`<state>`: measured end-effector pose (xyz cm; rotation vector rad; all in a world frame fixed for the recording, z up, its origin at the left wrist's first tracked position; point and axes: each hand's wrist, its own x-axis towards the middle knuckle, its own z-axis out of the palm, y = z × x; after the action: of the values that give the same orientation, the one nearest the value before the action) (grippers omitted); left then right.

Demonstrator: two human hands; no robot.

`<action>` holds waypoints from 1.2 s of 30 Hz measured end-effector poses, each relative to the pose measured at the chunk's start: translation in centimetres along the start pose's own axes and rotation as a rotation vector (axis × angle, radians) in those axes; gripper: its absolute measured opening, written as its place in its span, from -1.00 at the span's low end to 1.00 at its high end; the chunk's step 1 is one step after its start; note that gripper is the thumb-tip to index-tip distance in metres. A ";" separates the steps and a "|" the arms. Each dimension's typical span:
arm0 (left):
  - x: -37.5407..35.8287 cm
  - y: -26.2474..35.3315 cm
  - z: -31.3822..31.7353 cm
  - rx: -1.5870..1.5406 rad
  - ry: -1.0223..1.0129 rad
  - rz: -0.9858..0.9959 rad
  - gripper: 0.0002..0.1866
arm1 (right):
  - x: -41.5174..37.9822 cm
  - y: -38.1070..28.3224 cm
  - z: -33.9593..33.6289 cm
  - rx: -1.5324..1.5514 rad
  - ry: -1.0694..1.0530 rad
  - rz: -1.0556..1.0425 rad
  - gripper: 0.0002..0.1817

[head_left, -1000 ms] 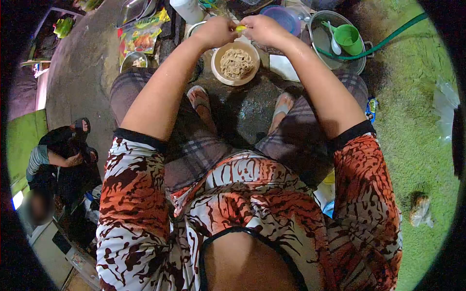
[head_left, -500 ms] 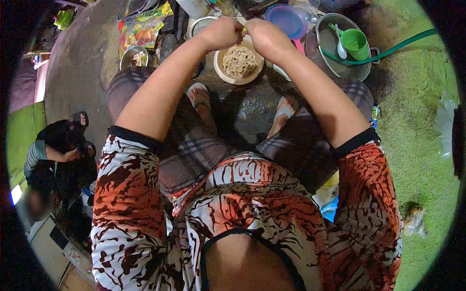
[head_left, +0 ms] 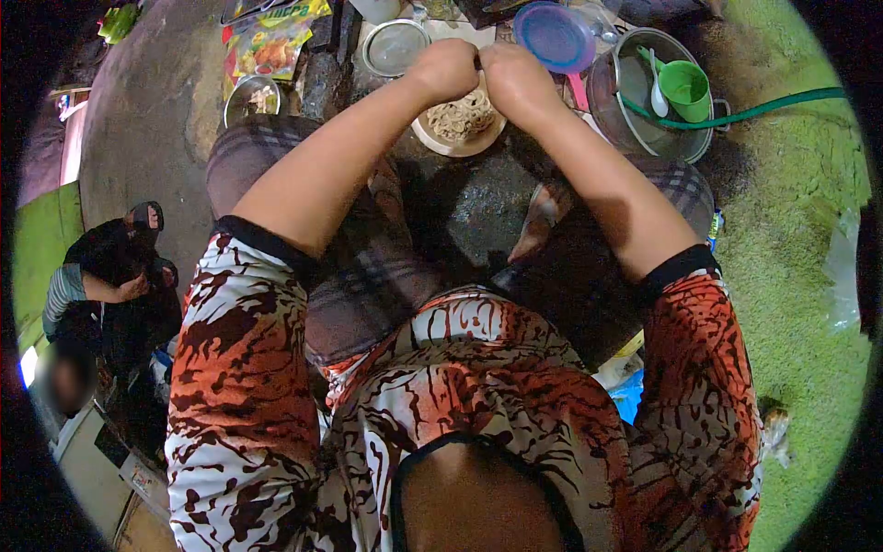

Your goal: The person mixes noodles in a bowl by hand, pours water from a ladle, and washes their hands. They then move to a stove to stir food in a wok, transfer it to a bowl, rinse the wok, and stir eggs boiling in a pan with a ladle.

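Note:
My left hand and my right hand meet knuckle to knuckle just above a cream bowl of pale noodles that stands on the dark stone floor between my feet. Both hands have their fingers pinched closed. The small yellow packet they held a moment ago is hidden behind the fingers. My forearms cover part of the bowl.
A purple-lidded container, a metal pot holding a green cup and a white spoon, and a green hose lie at the right. A round metal lid, a small steel bowl and a food packet lie at the left. Another person sits at the far left.
Both hands have drawn tighter together over the bowl and the yellow packet has gone out of sight. The camera has tilted, so the whole scene sits lower and slightly right in the frame.

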<state>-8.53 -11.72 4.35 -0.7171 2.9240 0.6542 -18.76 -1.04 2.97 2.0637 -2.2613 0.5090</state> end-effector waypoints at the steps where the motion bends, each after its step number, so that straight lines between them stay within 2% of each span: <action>1: 0.3 -0.1 0.2 -0.002 -0.001 -0.002 -0.73 | 0.2 0.1 0.3 0.001 -0.003 -0.001 -0.84; 6: 1.5 -0.9 0.9 -0.077 0.027 -0.066 -0.70 | 1.1 0.2 1.1 -0.094 0.034 0.033 -0.84; 13: 2.3 -1.4 0.4 -0.131 0.073 -0.169 -0.69 | 2.7 0.4 2.3 -0.054 0.135 0.015 -0.86; 15: 2.3 -1.7 -0.1 -0.180 0.070 -0.215 -0.69 | 3.2 -0.1 2.1 -0.020 0.110 0.076 -0.82; 16: 2.2 -2.3 -0.5 -0.172 0.079 -0.214 -0.69 | 3.4 -0.1 1.6 -0.020 0.122 0.071 -0.82; 18: 1.8 -3.9 -1.6 -0.176 -0.002 -0.010 -0.67 | 3.8 0.5 0.2 0.044 -0.033 -0.001 -0.82; 19: 1.9 -4.7 -2.5 -0.399 -0.244 -0.076 -0.72 | 4.0 0.9 -0.1 0.045 -0.029 -0.003 -0.82; 21: 0.8 -5.9 -3.2 -0.952 -0.417 -0.156 -0.77 | 4.3 2.0 -0.5 0.301 -0.127 -0.103 -0.79; 22: 0.2 -6.4 -3.6 -1.092 -0.471 -0.177 -0.77 | 4.5 2.3 -0.7 0.374 -0.221 -0.084 -0.76; 23: -0.3 -6.5 -3.7 -1.098 -0.465 -0.180 -0.77 | 4.3 2.5 -0.7 0.373 -0.227 -0.090 -0.76; 25: -1.3 -6.4 -4.1 -1.121 -0.434 -0.152 -0.75 | 4.1 2.3 -1.6 0.693 -0.375 0.019 -0.74; 26: -1.4 -6.4 -3.7 -1.129 -0.432 -0.143 -0.75 | 4.1 2.2 -2.1 0.661 -0.387 0.014 -0.72; 27: -1.5 -6.0 -3.6 -1.128 -0.428 -0.140 -0.75 | 4.0 2.0 -2.4 0.659 -0.385 0.011 -0.72; 30: -2.0 -5.5 -2.9 -0.795 -0.289 -0.054 -0.73 | 3.7 1.1 -2.6 0.609 -0.456 0.091 -0.73; 31: -2.1 -5.4 -2.5 -0.794 -0.288 -0.054 -0.73 | 3.5 0.9 -2.1 0.528 -0.392 0.046 -0.74; 33: -2.1 -5.0 -2.0 -0.399 -0.154 -0.001 -0.69 | 3.3 0.4 -1.9 0.443 -0.329 0.002 -0.75; 34: -2.5 -4.9 -1.9 -0.334 -0.069 0.080 -0.67 | 3.2 0.0 -1.9 0.412 -0.311 0.003 -0.75; 36: -3.3 -4.0 -1.9 -0.228 0.000 0.094 -0.70 | 3.1 -0.6 -2.1 0.385 -0.294 0.002 -0.75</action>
<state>-3.69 -14.32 4.99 -0.5987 2.9279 1.0089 -18.95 -3.54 5.87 2.4592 -2.4858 0.7373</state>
